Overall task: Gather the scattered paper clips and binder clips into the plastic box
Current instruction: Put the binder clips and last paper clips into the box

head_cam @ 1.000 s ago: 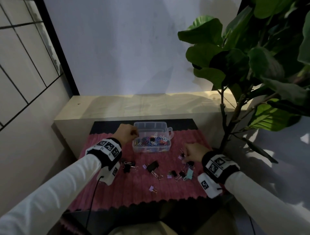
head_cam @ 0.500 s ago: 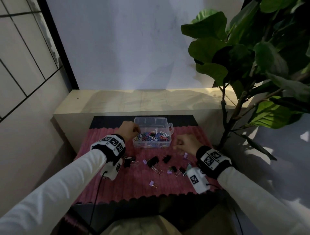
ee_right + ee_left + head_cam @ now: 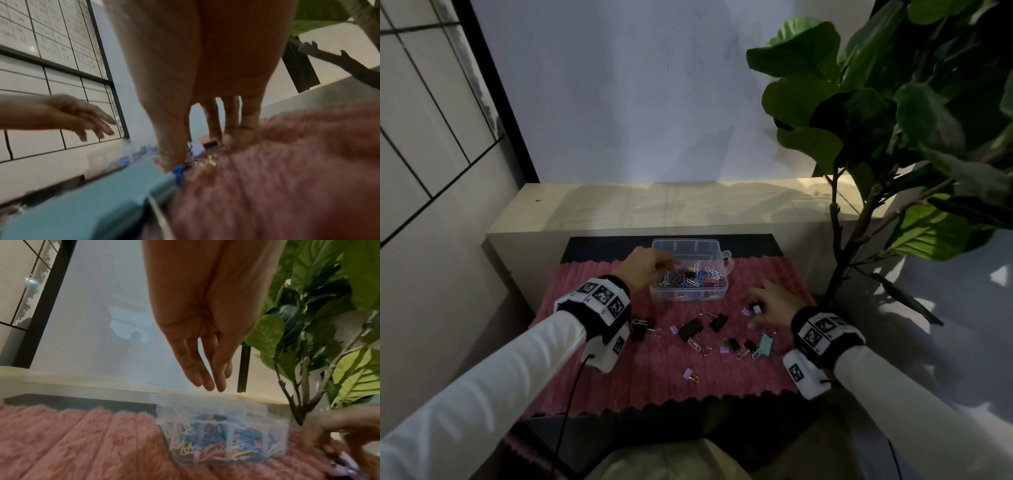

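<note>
The clear plastic box (image 3: pixel 690 297) stands at the back of the pink rug (image 3: pixel 654 380), holding several coloured paper clips and one black binder clip (image 3: pixel 690 274). My left hand (image 3: pixel 671 265) hovers over the box's left end with straight fingers (image 3: pixel 207 382) pointing down, holding nothing. My right hand (image 3: pixel 756 301) is spread on the rug right of the box. Its thumb and fingertips (image 3: pixel 248 126) touch down around small purple clips (image 3: pixel 751 310). Black binder clips (image 3: pixel 690 330), a teal binder clip (image 3: pixel 765 344) and another purple clip (image 3: pixel 690 373) lie scattered in front.
A low pale ledge (image 3: pixel 671 205) runs behind the rug, against the wall. A big leafy plant (image 3: pixel 893 120) rises at the right, its stem (image 3: pixel 835 257) close to my right hand. More black clips (image 3: pixel 642 327) lie by my left wrist.
My left hand's fingers have straightened over the box, and a black binder clip now lies inside. My right hand has uncurled from a fist and set its fingertips on the rug by the purple clips.
</note>
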### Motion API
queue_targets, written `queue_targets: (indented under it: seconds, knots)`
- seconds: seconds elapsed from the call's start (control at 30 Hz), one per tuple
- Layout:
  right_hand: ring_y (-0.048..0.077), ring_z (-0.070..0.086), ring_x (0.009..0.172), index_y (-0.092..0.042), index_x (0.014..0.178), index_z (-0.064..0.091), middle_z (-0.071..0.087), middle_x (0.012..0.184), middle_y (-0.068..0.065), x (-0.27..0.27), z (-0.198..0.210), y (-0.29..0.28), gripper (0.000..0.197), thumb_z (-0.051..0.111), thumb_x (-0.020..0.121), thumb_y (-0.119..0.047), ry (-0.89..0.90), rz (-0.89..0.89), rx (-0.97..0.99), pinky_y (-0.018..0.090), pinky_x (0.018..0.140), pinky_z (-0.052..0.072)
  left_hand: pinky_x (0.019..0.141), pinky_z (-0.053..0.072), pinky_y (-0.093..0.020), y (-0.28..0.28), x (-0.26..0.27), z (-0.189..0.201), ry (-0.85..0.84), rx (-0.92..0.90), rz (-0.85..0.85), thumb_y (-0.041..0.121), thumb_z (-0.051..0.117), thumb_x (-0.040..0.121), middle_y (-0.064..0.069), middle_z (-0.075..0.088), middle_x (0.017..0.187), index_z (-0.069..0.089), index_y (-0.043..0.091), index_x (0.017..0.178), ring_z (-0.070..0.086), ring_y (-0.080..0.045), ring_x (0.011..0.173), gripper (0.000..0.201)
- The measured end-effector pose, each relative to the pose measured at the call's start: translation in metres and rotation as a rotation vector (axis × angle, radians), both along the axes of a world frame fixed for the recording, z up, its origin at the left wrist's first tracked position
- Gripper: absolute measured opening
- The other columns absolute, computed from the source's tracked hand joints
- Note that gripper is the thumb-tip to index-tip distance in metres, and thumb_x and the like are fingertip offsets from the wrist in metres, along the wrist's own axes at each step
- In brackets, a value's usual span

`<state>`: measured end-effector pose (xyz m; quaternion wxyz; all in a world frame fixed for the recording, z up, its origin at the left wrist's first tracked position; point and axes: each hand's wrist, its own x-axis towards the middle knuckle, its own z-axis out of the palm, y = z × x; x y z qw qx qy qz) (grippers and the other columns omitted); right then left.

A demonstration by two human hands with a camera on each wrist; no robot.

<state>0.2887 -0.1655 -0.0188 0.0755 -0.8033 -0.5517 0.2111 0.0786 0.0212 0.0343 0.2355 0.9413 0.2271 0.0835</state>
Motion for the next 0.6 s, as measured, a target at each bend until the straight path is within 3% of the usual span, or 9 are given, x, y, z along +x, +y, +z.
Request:
queue_targets:
  seconds: [0.13, 0.23, 0.33, 0.4, 0.43, 0.5, 0.57, 0.6]
  knots:
    - [0.016, 0.052, 0.082, -0.012, 0.087, 0.059, 0.051, 0.088, 0.002, 0.007, 0.001, 0.000, 0.022, 0.075, 0.072, -0.010, 0.129, -0.059, 0.075, 0.020, 0.063, 0.041, 0.080, 0.037, -0.007, -0.026, -0.014, 0.007, -0.015, -0.046, -0.067, 0.002, 0.052, 0.088, -0.006, 0.069, 0.108, 0.060, 0.009, 0.115, 0.059, -0.005, 0.094, 0.029]
    - [0.015, 0.058, 0.068, -0.012, 0.074, 0.057, 0.057, 0.074, 0.003, 0.025, 0.006, -0.005, 0.019, 0.069, 0.075, 0.002, 0.394, -0.254, 0.175, 0.023, 0.062, 0.054, 0.073, 0.037, 0.000, -0.049, -0.026, -0.004, 0.029, -0.100, -0.161, 0.006, 0.053, 0.088, -0.003, 0.069, 0.107, 0.063, 0.011, 0.110, 0.059, -0.005, 0.091, 0.025]
    - [0.013, 0.061, 0.066, -0.002, 0.087, 0.060, 0.061, 0.078, 0.005, 0.023, 0.014, -0.007, 0.010, 0.065, 0.079, 0.002, 0.591, -0.301, 0.215, 0.019, 0.055, 0.056, 0.077, 0.033, 0.005, -0.068, -0.032, -0.023, 0.075, -0.097, -0.214, 0.009, 0.053, 0.089, -0.001, 0.068, 0.111, 0.065, 0.013, 0.108, 0.059, -0.003, 0.095, 0.023]
    - [0.012, 0.064, 0.064, 0.002, 0.100, 0.059, 0.063, 0.080, 0.007, 0.016, 0.013, -0.006, 0.016, 0.060, 0.085, -0.003, 0.667, -0.284, 0.198, 0.017, 0.055, 0.056, 0.085, 0.036, -0.006, -0.078, -0.029, -0.036, 0.110, -0.083, -0.231, 0.009, 0.052, 0.088, -0.002, 0.066, 0.113, 0.065, 0.015, 0.108, 0.060, -0.010, 0.100, 0.024]
    - [0.013, 0.064, 0.064, 0.000, 0.102, 0.058, 0.063, 0.081, 0.008, 0.013, 0.012, -0.005, 0.015, 0.057, 0.087, -0.004, 0.631, -0.275, 0.194, 0.018, 0.055, 0.056, 0.089, 0.039, -0.013, -0.083, -0.026, -0.041, 0.122, -0.080, -0.239, 0.009, 0.052, 0.088, -0.003, 0.064, 0.113, 0.065, 0.016, 0.107, 0.060, -0.014, 0.101, 0.024]
    - [0.018, 0.062, 0.071, -0.012, 0.090, 0.061, 0.063, 0.084, 0.006, 0.012, 0.007, -0.007, 0.014, 0.051, 0.089, -0.001, 0.396, -0.246, 0.238, 0.020, 0.062, 0.054, 0.091, 0.044, -0.024, -0.092, -0.021, -0.048, 0.127, -0.078, -0.241, 0.009, 0.052, 0.087, -0.004, 0.060, 0.111, 0.065, 0.017, 0.106, 0.059, -0.016, 0.100, 0.024]
    - [0.018, 0.061, 0.079, -0.023, 0.071, 0.059, 0.063, 0.083, 0.003, 0.014, 0.002, -0.012, 0.028, 0.054, 0.083, 0.002, 0.168, -0.175, 0.239, 0.024, 0.070, 0.050, 0.089, 0.046, -0.027, -0.099, -0.017, -0.054, 0.129, -0.069, -0.237, 0.010, 0.053, 0.087, -0.003, 0.056, 0.110, 0.063, 0.019, 0.108, 0.057, -0.015, 0.099, 0.025]
    - [0.017, 0.060, 0.080, -0.023, 0.070, 0.061, 0.063, 0.083, 0.002, 0.012, 0.000, -0.015, 0.025, 0.060, 0.080, 0.000, 0.138, -0.148, 0.210, 0.020, 0.071, 0.046, 0.086, 0.045, -0.024, -0.101, -0.017, -0.057, 0.143, -0.062, -0.239, 0.011, 0.053, 0.087, -0.003, 0.054, 0.111, 0.062, 0.020, 0.110, 0.056, -0.016, 0.099, 0.025]
